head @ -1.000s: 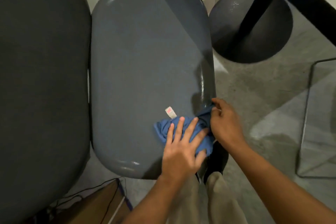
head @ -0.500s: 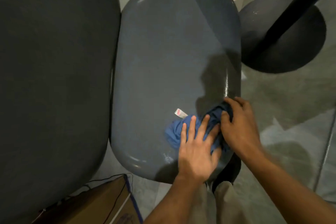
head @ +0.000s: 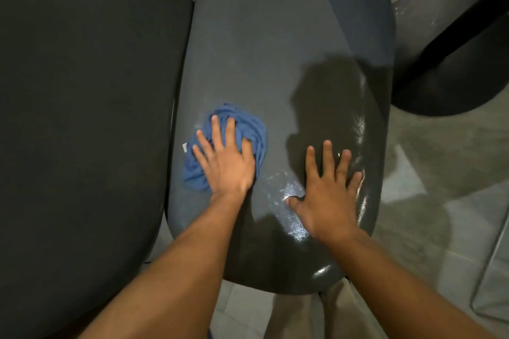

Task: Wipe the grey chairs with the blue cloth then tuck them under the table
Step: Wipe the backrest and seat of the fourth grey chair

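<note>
Grey, mottled concrete floor [head: 429, 162] lies beneath the furniture, lit in pale patches at the right. On it stands the grey chair [head: 275, 44], its long rounded seat glossy and catching highlights along the right edge and near corner.

Pressed flat on the seat's left side, the left hand [head: 224, 164] has straight, spread fingers lying over the bunched blue cloth [head: 242, 125], pushing it down rather than gripping it. A small white tag [head: 185, 147] pokes out at the cloth's left edge, close to the seat's rim. The right hand [head: 326, 191] rests palm-down on the bare seat to the right, fingers splayed and grasping nothing, well apart from the cloth; a dark shadow falls on the seat beyond it.

Just beside the chair's left edge sits a darker, matte seat surface [head: 82, 118]. At upper right a round black table base [head: 446, 63] rests on the floor with a black post [head: 468, 16] rising from it. Thin metal frame legs [head: 493, 264] show at the far right. Beige trouser legs [head: 297, 316] appear below the seat's near end.
</note>
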{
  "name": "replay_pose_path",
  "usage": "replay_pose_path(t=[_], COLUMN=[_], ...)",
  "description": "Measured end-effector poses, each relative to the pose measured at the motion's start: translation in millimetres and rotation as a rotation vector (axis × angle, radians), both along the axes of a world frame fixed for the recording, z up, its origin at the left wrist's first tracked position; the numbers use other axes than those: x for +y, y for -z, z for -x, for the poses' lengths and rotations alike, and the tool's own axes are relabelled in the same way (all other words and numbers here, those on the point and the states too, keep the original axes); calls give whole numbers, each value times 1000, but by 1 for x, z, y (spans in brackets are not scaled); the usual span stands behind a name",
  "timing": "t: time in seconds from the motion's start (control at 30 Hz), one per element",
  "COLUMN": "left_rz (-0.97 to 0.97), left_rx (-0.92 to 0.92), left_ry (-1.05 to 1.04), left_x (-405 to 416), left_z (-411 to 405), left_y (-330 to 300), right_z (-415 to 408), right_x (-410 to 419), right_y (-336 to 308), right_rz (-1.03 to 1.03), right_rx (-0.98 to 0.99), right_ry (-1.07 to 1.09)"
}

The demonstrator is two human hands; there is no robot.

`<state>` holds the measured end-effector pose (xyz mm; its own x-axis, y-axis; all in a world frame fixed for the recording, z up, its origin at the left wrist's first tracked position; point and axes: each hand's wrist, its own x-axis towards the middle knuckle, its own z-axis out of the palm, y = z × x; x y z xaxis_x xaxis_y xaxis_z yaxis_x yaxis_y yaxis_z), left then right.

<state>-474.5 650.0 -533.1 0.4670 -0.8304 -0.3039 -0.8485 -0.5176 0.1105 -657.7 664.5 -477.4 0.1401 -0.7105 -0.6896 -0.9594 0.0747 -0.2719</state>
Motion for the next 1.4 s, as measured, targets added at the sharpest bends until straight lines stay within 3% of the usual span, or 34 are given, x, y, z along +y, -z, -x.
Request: replay_pose_path(t=[0.13, 0.2, 0.27, 0.4, 0.53, 0.6, 0.67, 0.73, 0.8, 0.87, 0.93, 1.07, 1.13, 1.2, 1.33, 1.4], left_rz=[50, 65, 35, 27, 98, 137, 172, 203, 221, 211, 187, 205, 232, 256, 265, 249], left_rx=[10, 49, 71, -2, -54, -23, -15, -4, 23, 28, 7, -53, -56, -59, -16, -1], left_ry=[414, 655, 754, 576, 51, -78, 57, 342, 601, 725, 666, 101, -13, 126, 710, 813], left_x=[-2, 27, 52, 45, -52, -106, -135, -134, -119, -104, -109, -186, -220, -235, -208, -184], left_z=[31, 15, -20, -79, -61, -34, -11, -2, -20, -53, -85, -67, -34, -13, -25, -53], left_y=[4, 3, 2, 0, 7, 12, 16, 15, 14, 15, 12, 3, 3, 6, 6, 9], right_z=[-1, -2, -4, -6, -19, -26, -30, -30, -31, -34, -37, -39, -40, -40, -40, -41], right_x=[0, -5, -19, -78, -122, -123, -119, -117, -117, -116, -115, -118, -120, -122, -122, -122], right_y=[-1, -2, -4, -4, 5, 13, 19, 20, 20, 17, 15, 16, 17, 18, 18, 16], right_rz=[-5, -13, 26, 108, 42, 16, 28, 31, 28, 41, 51, 33, 13, -3, -29, -31], right_rx=[23, 36, 36, -3, -15, 11, 35, 47, 56, 71, 80, 84, 93, 100, 102, 96], right_ry=[-7, -18, -29, -9, -35, -44, -55, -54, -57, -55, -47, -39, -36, -40, -24, -22])
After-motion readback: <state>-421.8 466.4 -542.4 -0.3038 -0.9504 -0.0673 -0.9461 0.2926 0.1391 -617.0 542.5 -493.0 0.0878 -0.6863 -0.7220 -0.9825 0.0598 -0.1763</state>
